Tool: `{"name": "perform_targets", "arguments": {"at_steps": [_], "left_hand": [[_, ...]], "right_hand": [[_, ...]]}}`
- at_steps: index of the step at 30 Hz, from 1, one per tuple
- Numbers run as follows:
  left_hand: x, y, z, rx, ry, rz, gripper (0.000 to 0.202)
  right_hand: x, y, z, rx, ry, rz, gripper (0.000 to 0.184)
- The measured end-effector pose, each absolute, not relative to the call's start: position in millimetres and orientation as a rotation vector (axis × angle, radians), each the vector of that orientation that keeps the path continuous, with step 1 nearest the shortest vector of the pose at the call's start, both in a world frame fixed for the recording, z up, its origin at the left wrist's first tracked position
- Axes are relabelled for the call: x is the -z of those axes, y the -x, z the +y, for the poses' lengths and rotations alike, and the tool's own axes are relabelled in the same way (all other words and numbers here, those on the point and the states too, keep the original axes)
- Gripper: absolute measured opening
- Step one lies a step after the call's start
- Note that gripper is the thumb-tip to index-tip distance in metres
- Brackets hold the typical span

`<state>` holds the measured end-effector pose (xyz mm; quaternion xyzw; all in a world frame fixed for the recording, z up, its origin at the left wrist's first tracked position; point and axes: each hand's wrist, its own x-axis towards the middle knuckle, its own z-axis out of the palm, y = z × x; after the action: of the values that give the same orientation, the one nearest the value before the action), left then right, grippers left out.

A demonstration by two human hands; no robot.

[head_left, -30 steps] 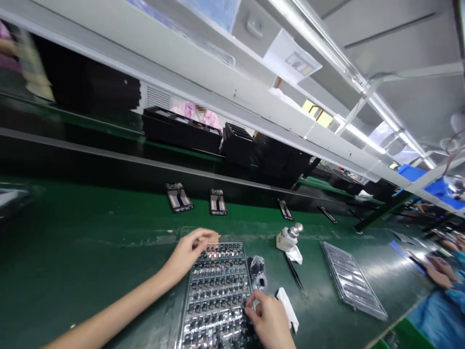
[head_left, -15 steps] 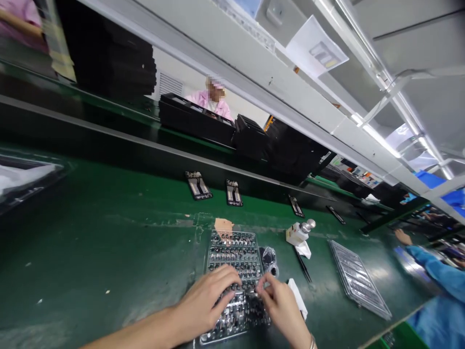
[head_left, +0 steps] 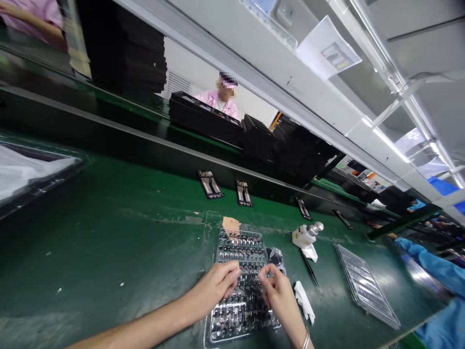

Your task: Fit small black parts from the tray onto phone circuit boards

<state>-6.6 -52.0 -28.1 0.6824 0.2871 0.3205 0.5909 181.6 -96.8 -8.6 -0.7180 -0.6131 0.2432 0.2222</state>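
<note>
A clear plastic tray [head_left: 241,254] with rows of small dark-and-silver parts lies on the green bench in front of me. My left hand [head_left: 220,281] is over the tray's left side, its fingers curled closed; whatever may be in them is hidden. Over the right side, my right hand [head_left: 278,288] pinches thumb and forefinger together, and anything between them is too small to make out. A torn brown paper piece [head_left: 231,224] shows at the tray's far left corner. Beside the right hand lies a clear plastic bag [head_left: 276,258] with dark contents.
To the right are a white pump bottle [head_left: 304,236], black tweezers [head_left: 310,268], a crumpled white wipe [head_left: 304,301] and stacked clear trays [head_left: 366,286]. Phone housings [head_left: 210,185] line the back ledge. A co-worker's blue sleeve [head_left: 423,259] reaches in at far right.
The view has shifted, so the scene sits further right. My left hand's fingers have curled in from a looser spread. My right hand keeps its pinch near the tray's right side.
</note>
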Motion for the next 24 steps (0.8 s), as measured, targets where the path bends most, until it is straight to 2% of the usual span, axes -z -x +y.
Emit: {"name": "perform_targets", "arguments": {"at_steps": [4, 8, 14, 20, 24], "left_hand": [[29.6, 9.6, -51.7, -0.83, -1.651, 0.709, 0.034], [34.4, 8.5, -52.7, -0.885, -1.801, 0.713, 0.03], [32.5, 7.6, -51.1, -0.873, -1.825, 0.727, 0.026], [31.5, 6.8, -49.9, -0.851, -1.772, 0.739, 0.027], [36.0, 5.9, -49.1, -0.86, -1.759, 0.741, 0.026]], "right_hand": [[14.3, -186.4, -88.0, -0.437, 2.101, -1.781, 0.011], [11.8, -185.8, -88.1, -0.256, 2.158, -1.802, 0.011], [-2.2, -219.4, -115.2, 0.142, 2.218, -1.578, 0.032], [22.0, -244.1, -127.2, 0.503, 2.199, -1.861, 0.033], [40.9, -245.2, -118.0, 0.577, 2.212, -1.97, 0.033]]}}
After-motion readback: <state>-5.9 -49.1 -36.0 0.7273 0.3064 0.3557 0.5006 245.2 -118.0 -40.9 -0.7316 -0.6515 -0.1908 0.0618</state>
